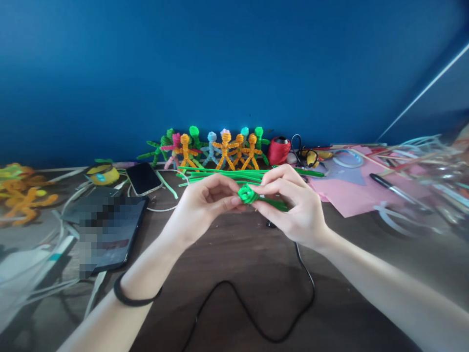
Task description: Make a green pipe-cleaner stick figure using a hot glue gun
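Green coil (pixel 247 194), tightly wound, sits just right of the centre of the frame, held above the bench (pixel 252 264) between our two hands. Our left hand (pixel 205 203) pinches its left side between thumb and curled fingers. Our right hand (pixel 298 205) pinches the right side, thumb below and fingertips above. A green length (pixel 274 202) shows between the thumb and fingers of our right hand, though we cannot tell how it joins the coil. We see a black band (pixel 128 299) around our left wrist at lower left.

Just behind our hands, green strips (pixel 227 173) lie in a loose bundle across the middle of the frame. Beyond them we see a row of small figures (pixel 224 145), orange, green, blue and pink, standing with arms spread before the blue wall (pixel 234 63), and a red spool (pixel 278 152) at the right end of the row.

Left of centre we find a phone (pixel 144 178) lying face up, and nearer us a larger dark device (pixel 128 232), partly blurred out. Orange twisted pieces (pixel 27 203) lie at the left edge. To the right are pink paper (pixel 339 198) and a dark pen (pixel 394 190) lying across it. A black cable (pixel 271 341) winds over the bench at the bottom of the frame.
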Available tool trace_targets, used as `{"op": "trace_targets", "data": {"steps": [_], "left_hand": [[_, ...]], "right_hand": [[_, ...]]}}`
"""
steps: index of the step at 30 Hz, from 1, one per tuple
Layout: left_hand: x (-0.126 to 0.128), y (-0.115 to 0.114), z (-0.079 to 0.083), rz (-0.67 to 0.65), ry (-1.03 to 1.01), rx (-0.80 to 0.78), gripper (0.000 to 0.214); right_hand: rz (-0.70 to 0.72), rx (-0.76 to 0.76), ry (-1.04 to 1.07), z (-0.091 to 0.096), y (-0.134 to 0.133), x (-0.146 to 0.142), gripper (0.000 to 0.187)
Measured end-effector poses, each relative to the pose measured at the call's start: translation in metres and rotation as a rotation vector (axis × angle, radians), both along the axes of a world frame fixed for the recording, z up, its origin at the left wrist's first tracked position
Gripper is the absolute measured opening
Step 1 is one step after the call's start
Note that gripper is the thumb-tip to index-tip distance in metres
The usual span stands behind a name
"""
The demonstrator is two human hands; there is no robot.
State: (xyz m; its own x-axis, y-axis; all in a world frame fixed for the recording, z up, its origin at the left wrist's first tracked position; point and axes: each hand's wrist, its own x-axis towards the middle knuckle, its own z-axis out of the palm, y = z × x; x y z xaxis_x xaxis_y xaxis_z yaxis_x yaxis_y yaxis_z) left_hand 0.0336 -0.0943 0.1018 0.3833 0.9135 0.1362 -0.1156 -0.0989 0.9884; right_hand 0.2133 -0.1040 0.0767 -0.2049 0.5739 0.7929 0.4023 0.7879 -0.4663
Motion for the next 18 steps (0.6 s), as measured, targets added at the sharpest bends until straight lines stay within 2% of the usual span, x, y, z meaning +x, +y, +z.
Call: {"op": "trace_targets", "data": {"steps": [18], "left_hand": [[0.0044,-0.0020,0.0001,0.052,0.029,0.003,0.022]], "right_hand": [[0.015,0.063,-0.045,-0.0011,0.0007,-0.0001,0.016]]}}
